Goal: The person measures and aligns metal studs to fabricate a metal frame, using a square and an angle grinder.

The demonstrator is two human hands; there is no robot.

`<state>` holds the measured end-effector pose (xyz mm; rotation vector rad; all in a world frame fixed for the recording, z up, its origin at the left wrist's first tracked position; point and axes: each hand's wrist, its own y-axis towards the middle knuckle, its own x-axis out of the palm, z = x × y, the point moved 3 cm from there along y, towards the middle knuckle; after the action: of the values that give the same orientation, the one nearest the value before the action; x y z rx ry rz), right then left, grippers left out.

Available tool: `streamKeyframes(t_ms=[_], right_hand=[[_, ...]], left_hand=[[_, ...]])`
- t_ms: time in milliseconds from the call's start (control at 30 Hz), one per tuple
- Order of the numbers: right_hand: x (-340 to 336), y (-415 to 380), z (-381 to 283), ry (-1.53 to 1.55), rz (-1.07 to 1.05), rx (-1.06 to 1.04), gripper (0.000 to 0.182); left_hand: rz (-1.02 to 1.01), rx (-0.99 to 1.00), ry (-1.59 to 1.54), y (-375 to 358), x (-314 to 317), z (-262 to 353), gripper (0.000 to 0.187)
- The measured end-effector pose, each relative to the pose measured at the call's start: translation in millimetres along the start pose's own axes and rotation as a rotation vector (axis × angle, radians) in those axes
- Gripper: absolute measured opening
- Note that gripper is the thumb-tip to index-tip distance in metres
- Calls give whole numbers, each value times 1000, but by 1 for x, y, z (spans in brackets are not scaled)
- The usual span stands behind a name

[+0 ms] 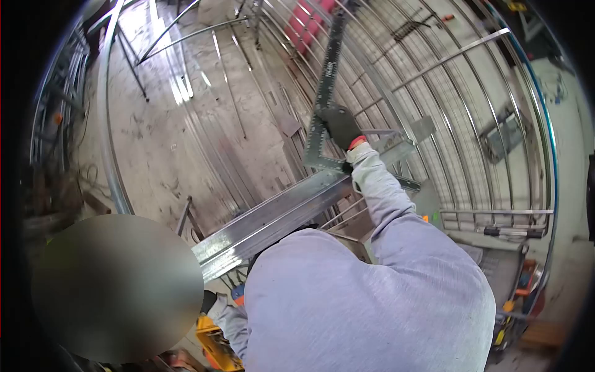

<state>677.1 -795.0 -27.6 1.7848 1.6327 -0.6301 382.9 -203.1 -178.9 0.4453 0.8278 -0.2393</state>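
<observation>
My right hand (340, 126), in a black glove with a red cuff, is closed on a dark framing square (328, 74). The square's long blade points away from me, and its short arm crosses over the end of a shiny metal channel (273, 220). That channel runs diagonally from below the square toward the lower left. My left hand (210, 302), also in a dark glove, is near the channel's lower end. A blurred patch covers most of it, so its fingers are hidden. Beneath it is a yellow tool or case (217, 344), only partly visible.
A large grate of metal bars (446, 118) stands at the right. A curved metal pipe (105, 118) rises at the left. Metal lengths lie on the dusty concrete floor (167, 149). A red object (307, 25) is at the back, and tools (527, 279) lie lower right.
</observation>
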Motion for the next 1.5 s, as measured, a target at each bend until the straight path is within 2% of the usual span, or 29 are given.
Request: streamKeyframes(t_ms=[67,133,167,233,300,333,367,400,433,467,500,567,600,633,667,733,800,867,900,933,967,1033,1100,1167,1233,1300,1400,1433,1500], right_hand=[[-33,-16,46,-73,14,38,20],[-56,-25,91,-420,31,-167,20],[-66,-31,111,-600,39,-275,25],[-76,-38,139,-418,-18,-7,25],[-85,-45,144,-441,-41,2,26],[-87,-49,145,-474,-64,7,27],[-87,-50,144,-460,-79,11,27],[-88,-51,147,-356,-89,157,27],[-86,-52,162,-254,-99,302,28],[-83,-54,170,-233,-41,172,25],[-85,-50,184,-227,-57,175,25],[-78,-51,214,768,-36,793,25],[-79,-53,182,871,10,810,25],[-81,-57,169,871,-1,812,25],[-86,-57,161,578,-42,704,26],[-91,-48,160,284,-83,580,27],[-82,-46,183,845,-29,802,24],[-83,-43,214,796,-3,774,24],[-84,-38,223,751,26,748,25],[-98,-41,200,477,40,810,26],[-106,-39,203,229,63,764,28],[-122,-34,212,-161,279,533,34],[-111,-11,173,-259,576,321,41],[-63,19,88,-143,630,151,50],[5,48,-9,-78,426,23,56],[84,83,-76,-153,316,-418,55],[187,98,-240,19,-34,-871,42],[217,107,-288,75,-133,-1049,40],[281,144,-353,69,-356,-1275,41]], left_hand=[[-7,-240,-315,-2,-14,31,33],[3,73,95,-5,-16,24,32],[-3,86,101,-5,-9,17,32],[-10,-55,-114,-1,-2,2,31],[-11,-105,-163,3,-3,-1,30],[23,101,67,3,-2,-3,30],[31,193,154,4,-1,-6,30],[30,260,220,5,-3,-9,29],[21,280,227,9,-2,-11,29],[15,278,215,7,0,-12,28],[22,213,167,6,-2,-8,27],[9,161,158,3,-7,1,26],[-1,217,203,4,-8,1,26],[-10,271,245,4,-7,2,26],[-43,180,225,-1,-13,15,27],[-50,70,80,-2,-16,26,28],[-54,-36,-66,-1,-14,18,29],[-71,169,223,1,-4,0,30],[-61,156,231,-1,-2,-8,30],[-92,297,397,-4,2,-14,32],[-78,314,406,-4,4,-13,33],[-78,133,134,-13,4,3,34],[-59,-207,-299,-22,-1,28,36],[-7,-448,-588,-24,-3,50,39],[28,-592,-761,-21,-6,60,42],[55,-654,-864,-17,-8,63,45],[149,-627,-970,-13,-13,77,33],[157,-694,-1013,-9,-21,89,32],[155,-685,-1007,-7,-29,93,31]])
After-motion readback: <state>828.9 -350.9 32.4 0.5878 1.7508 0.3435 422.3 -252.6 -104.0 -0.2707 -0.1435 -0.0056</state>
